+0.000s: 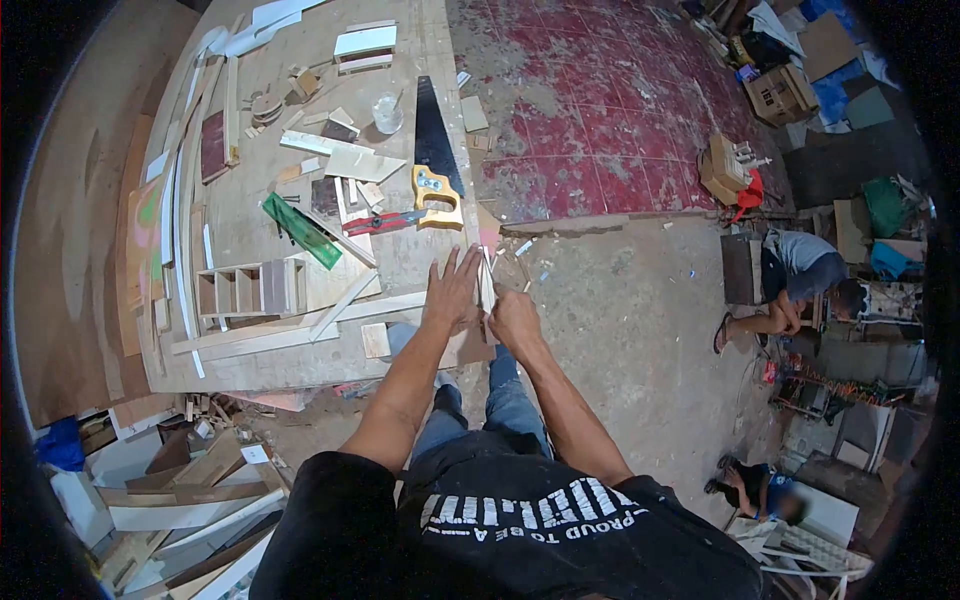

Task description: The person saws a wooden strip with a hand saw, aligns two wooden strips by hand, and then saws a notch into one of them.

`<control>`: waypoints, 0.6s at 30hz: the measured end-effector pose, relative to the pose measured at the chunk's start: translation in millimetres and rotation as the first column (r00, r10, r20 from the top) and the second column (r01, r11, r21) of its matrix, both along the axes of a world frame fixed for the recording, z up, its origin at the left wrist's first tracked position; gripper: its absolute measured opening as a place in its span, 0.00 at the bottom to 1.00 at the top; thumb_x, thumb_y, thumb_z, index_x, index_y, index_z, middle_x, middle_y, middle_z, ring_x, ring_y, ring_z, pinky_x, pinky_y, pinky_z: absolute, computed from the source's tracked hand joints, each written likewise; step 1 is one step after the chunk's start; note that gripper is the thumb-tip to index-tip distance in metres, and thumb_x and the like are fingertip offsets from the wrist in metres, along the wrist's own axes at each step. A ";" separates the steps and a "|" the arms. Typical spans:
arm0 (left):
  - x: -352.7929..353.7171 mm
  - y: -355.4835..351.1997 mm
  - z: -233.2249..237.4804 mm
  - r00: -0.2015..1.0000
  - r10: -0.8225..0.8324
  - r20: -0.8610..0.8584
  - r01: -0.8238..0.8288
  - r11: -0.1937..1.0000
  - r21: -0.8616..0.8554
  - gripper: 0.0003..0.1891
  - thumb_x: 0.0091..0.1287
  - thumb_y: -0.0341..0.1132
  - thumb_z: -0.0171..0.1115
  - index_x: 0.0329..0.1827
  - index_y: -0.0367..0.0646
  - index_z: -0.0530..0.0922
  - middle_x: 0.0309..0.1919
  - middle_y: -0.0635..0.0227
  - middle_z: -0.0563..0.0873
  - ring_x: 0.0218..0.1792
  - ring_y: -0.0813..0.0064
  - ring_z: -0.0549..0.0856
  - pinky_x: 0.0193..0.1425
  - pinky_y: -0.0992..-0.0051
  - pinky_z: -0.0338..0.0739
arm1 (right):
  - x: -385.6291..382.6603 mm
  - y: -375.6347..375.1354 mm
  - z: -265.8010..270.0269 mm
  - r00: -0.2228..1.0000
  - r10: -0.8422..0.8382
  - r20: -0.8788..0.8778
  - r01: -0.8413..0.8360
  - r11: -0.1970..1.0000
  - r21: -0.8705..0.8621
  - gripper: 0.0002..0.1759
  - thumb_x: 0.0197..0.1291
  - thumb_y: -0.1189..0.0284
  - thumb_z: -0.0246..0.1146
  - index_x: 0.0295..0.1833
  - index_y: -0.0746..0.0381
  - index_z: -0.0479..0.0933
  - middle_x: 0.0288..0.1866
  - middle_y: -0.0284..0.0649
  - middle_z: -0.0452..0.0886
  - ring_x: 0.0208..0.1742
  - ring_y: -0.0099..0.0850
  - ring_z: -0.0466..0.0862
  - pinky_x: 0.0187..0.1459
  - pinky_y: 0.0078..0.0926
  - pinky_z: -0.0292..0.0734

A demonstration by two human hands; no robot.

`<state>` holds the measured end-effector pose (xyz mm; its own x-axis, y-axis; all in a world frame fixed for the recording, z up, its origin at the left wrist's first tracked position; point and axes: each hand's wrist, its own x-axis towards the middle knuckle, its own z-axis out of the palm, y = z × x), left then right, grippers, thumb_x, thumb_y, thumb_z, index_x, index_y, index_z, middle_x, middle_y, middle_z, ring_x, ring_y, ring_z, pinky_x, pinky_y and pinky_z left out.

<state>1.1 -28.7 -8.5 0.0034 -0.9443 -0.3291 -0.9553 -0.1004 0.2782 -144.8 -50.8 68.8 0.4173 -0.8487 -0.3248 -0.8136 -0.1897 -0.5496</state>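
Touching the strip (487,280) with an open left hand (452,290) and closed right hand (516,318); pointing lengthwise forward, beside the tabletop (405,262) edge.

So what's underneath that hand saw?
The wooden tabletop shows beside the hand saw's blade, so it seems to lie on that. Anything directly beneath the blade is covered, so I can't tell.

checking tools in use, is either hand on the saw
No, the saw lies on the table, clear of the left hand and right hand.
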 end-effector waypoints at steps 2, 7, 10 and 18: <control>-3.1 -0.7 -23.0 0.998 0.004 0.056 -0.002 0.999 -0.033 0.59 0.51 0.47 0.80 0.86 0.48 0.53 0.87 0.74 0.48 0.86 0.58 0.52 0.80 0.36 0.55 | 11.6 -17.5 -38.7 0.999 0.052 -0.004 -0.052 0.999 0.009 0.16 0.56 0.74 0.68 0.48 0.71 0.80 0.37 0.69 0.84 0.44 0.63 0.87 0.47 0.57 0.82; -13.9 -1.1 1.1 0.995 0.030 0.093 -0.034 0.999 0.036 0.54 0.59 0.44 0.74 0.87 0.58 0.50 0.87 0.78 0.49 0.86 0.60 0.51 0.73 0.26 0.58 | 8.7 -11.0 -50.0 0.999 -0.013 0.037 0.015 0.999 -0.045 0.15 0.53 0.78 0.65 0.48 0.70 0.81 0.34 0.64 0.85 0.41 0.61 0.88 0.43 0.53 0.83; -16.8 -6.6 26.3 1.000 -0.002 0.023 -0.002 0.982 0.190 0.55 0.59 0.45 0.75 0.87 0.61 0.49 0.87 0.76 0.49 0.86 0.57 0.50 0.71 0.22 0.59 | -3.2 0.5 -41.3 0.997 -0.070 -0.017 0.069 0.996 -0.056 0.16 0.55 0.79 0.63 0.50 0.70 0.80 0.34 0.63 0.85 0.39 0.60 0.88 0.42 0.54 0.83; -15.7 -7.2 6.5 0.990 0.102 -0.093 -0.091 0.989 0.115 0.48 0.65 0.43 0.68 0.86 0.58 0.51 0.87 0.74 0.49 0.86 0.55 0.47 0.72 0.20 0.55 | -8.0 6.6 -44.1 0.995 -0.036 0.090 0.043 0.997 -0.071 0.21 0.60 0.76 0.62 0.59 0.74 0.78 0.34 0.65 0.85 0.39 0.60 0.88 0.43 0.54 0.83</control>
<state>-14.6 -35.9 -2.0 0.0551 -0.8992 -0.4341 -0.9082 -0.2258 0.3524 -152.8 -44.2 24.7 0.4074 -0.8853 -0.2245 -0.7699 -0.2007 -0.6057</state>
